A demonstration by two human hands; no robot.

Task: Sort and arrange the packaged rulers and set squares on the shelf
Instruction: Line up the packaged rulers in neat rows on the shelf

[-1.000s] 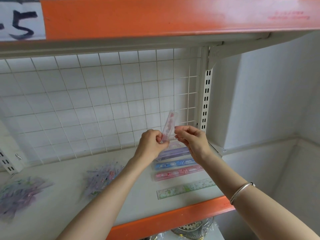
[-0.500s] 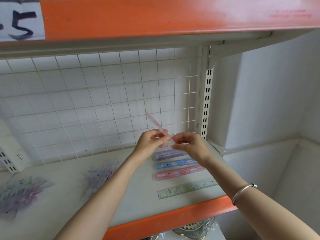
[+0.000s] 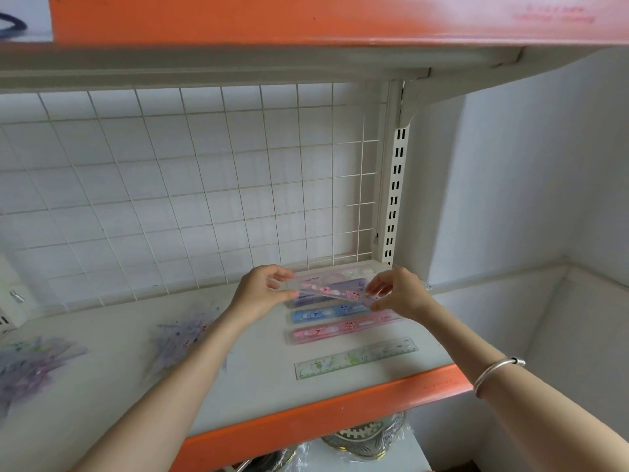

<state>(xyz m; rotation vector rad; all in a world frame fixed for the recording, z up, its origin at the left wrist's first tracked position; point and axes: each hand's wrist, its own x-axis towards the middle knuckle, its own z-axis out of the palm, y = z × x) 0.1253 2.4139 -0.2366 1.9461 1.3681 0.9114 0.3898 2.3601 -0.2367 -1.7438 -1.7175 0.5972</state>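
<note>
I hold a clear packaged ruler with pink figures (image 3: pixel 328 290) level between both hands, just above the back right of the shelf (image 3: pixel 258 379). My left hand (image 3: pixel 260 291) pinches its left end and my right hand (image 3: pixel 396 291) pinches its right end. Under it lie a purple ruler (image 3: pixel 347 286) and a pale packaged set (image 3: pixel 335 275) by the grid. In front lie a blue ruler (image 3: pixel 328 314), a pink ruler (image 3: pixel 340 328) and a clear green ruler (image 3: pixel 355 358), all side by side.
Two loose heaps of packaged pieces lie on the shelf, one in the middle (image 3: pixel 180 338) and one at the far left (image 3: pixel 30 366). A white wire grid (image 3: pixel 190 185) backs the shelf. An orange upper shelf edge (image 3: pixel 306 18) hangs overhead. Glassware (image 3: pixel 367 437) sits below.
The ruler stood upright a second ago, then tilted; now both hands have turned it flat and lowered it over the purple ruler at the back.
</note>
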